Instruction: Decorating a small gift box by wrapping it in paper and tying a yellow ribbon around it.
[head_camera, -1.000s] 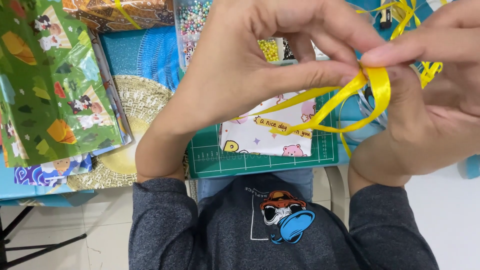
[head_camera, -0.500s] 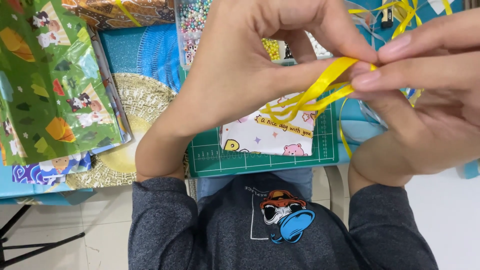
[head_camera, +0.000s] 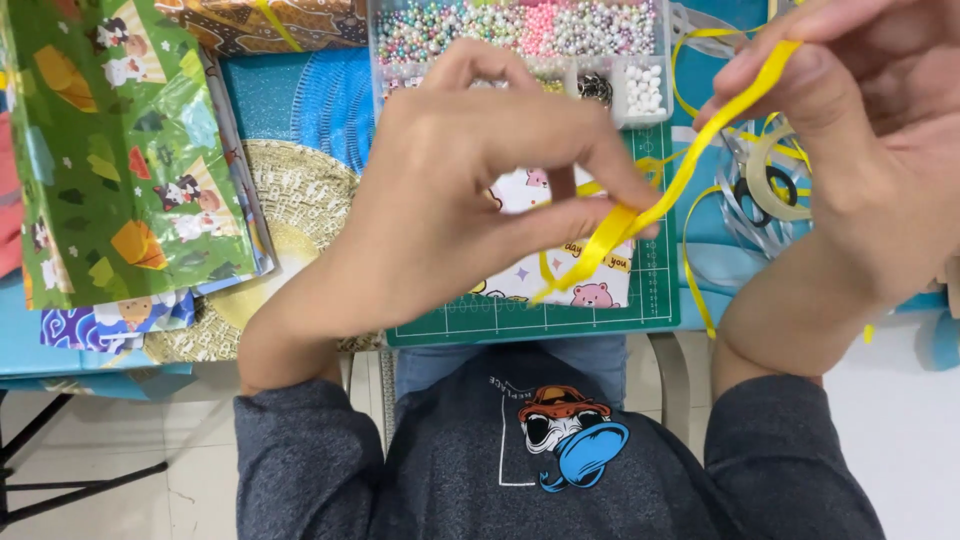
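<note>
My left hand (head_camera: 470, 190) pinches a yellow ribbon (head_camera: 690, 170) between thumb and fingers, just above a small white gift wrapped in cartoon-print paper (head_camera: 560, 270). My right hand (head_camera: 850, 130) grips the same ribbon higher up at the upper right, so it runs taut and slanted between the two hands. The gift lies on a green cutting mat (head_camera: 520, 318) and is partly hidden by my left hand. More loops of yellow ribbon trail over the mat's right edge.
A clear divided box of coloured beads (head_camera: 520, 30) sits at the top. Green cartoon wrapping paper (head_camera: 120, 150) lies at left over a round gold doily (head_camera: 290, 200). A tape roll (head_camera: 775, 185) and silver ribbon lie under my right wrist.
My right hand has lifted up and to the right, drawing the ribbon out straight. My left hand has slid down and now pinches it over the gift. The earlier loop is gone.
</note>
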